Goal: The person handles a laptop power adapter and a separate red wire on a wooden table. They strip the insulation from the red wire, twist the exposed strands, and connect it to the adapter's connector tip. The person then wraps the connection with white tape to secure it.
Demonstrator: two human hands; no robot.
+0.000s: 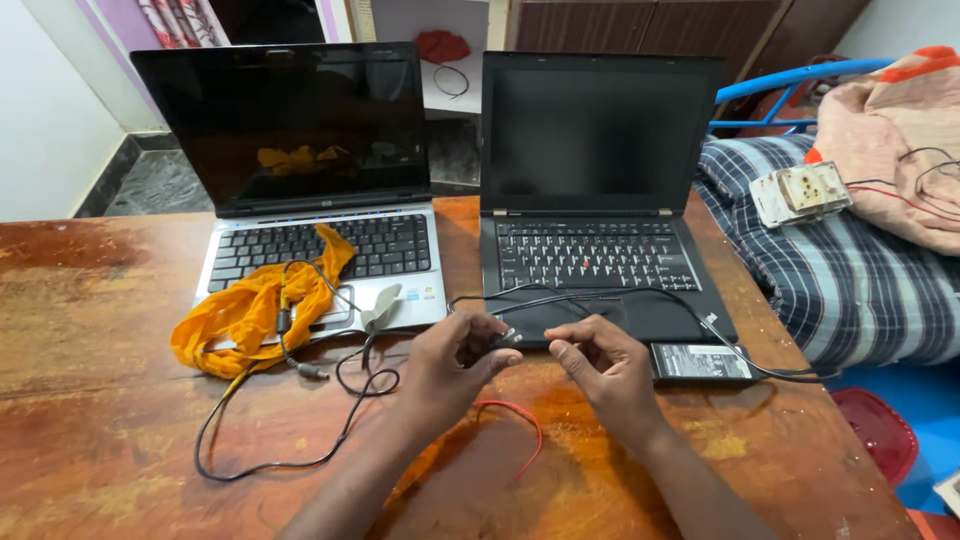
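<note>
Head view, contents of a wooden table (pixel 100 400), listed as I see them.

My left hand (pixel 455 365): near the middle of the front edge, fingers curled closed, thumb and forefinger pinching a small plug (pixel 507 337) at the end of a black cable (pixel 600 296). My right hand (pixel 605 365): just beside the left, loosely curled, fingertips close to the plug; I cannot tell whether they touch it or the cable. It grips nothing that I can see.

Black cable: runs from the plug across the palm rest of the black laptop (pixel 590 200), then right to a black power brick (pixel 700 362) lying at the table's right edge, just in front of that laptop.

Black laptop: back right of the table, lid open, screen dark. Silver laptop (pixel 300 180): back left, beside the black one, lid open, screen dark.

Orange cloth (pixel 245 310): draped over the front left corner of the silver laptop and onto the table. A second thin black cord (pixel 270 462) loops from the cloth over the table toward the front edge, with a metal-tipped plug (pixel 312 372) lying near the cloth.

Red wire (pixel 520 420): a short curve on the table between my forearms.

Off the table, right: a striped blanket (pixel 800 270) with a white socket board (pixel 800 192) resting on it.
</note>
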